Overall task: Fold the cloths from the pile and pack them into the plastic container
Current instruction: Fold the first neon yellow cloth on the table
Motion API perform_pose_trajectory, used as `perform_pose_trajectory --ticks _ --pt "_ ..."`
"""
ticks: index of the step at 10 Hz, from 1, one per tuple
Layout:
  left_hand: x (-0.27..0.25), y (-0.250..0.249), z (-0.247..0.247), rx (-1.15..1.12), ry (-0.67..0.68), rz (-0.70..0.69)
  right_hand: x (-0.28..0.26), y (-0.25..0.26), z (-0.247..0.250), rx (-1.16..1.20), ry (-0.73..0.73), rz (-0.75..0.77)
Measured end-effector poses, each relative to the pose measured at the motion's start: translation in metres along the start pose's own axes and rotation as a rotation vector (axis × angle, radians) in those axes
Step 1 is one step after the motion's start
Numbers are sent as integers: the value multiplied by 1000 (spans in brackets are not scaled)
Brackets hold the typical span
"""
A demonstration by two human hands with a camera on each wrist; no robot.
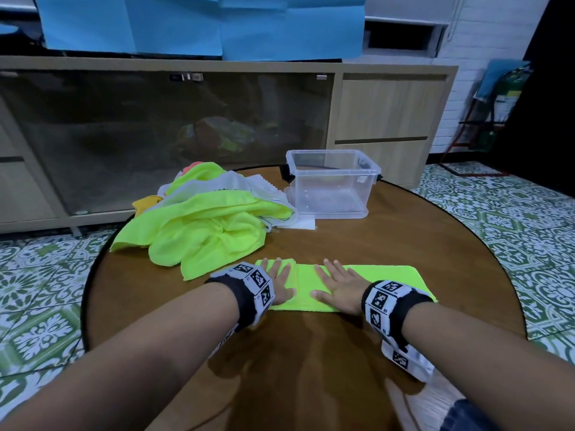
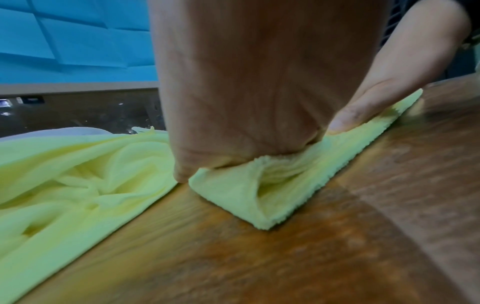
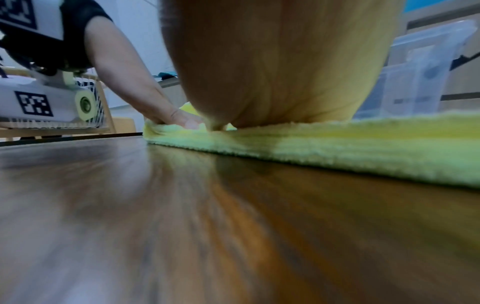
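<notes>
With both flat, released grips, the left hand [image 1: 281, 283] and right hand [image 1: 337, 287], press the green cloth [image 1: 385, 276] firmly onto the worktop [image 1: 404, 244], creasing each fold sharply.

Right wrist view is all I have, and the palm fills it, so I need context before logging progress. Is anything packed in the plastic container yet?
Observer: No cloth shows inside the plastic container; the head view sees the table through its clear walls.
Operator: Where is the pile?
Observer: The pile lies left of the container, behind the left hand.
Operator: Are both hands flat?
Observer: Yes. The left hand and right hand press the green cloth with straight fingers.
Operator: Is the cloth fully folded?
Observer: Its left end is doubled over under the left hand; the right part is a longer strip.
</notes>
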State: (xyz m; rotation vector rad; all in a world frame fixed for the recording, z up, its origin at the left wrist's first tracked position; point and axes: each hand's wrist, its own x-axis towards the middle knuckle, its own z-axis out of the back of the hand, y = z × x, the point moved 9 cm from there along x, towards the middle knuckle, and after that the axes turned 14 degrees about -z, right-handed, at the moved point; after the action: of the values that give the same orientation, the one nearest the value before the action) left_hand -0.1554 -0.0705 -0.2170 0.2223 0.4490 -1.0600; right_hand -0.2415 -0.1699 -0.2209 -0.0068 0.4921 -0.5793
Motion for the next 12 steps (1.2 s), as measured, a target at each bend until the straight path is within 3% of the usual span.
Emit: perform_pose_trajectory --ticks 3,6,7,9,10,11,12 --pt "-5 2 -2 -41 -35 -41 -1 -48 -10 72 38 -120" --pt "-4 0 3 -23 -6 -33 -23 -147 -33 153 57 -348" --pt "-2 -4 23 -80 -65 -16 -23 -147 -33 135 61 -364" --pt "-2 -3 47 50 -145 -40 -23 -146 -33 142 75 -374" --pt "6 -17 31 -5 -191 -90 -23 -145 -34 146 73 -380" --pt "10 -24 6 -1 -113 -114 -23 -145 -33 146 74 -382" --pt "8 -20 0 -71 -152 -124 -22 -144 -34 147 81 -372"
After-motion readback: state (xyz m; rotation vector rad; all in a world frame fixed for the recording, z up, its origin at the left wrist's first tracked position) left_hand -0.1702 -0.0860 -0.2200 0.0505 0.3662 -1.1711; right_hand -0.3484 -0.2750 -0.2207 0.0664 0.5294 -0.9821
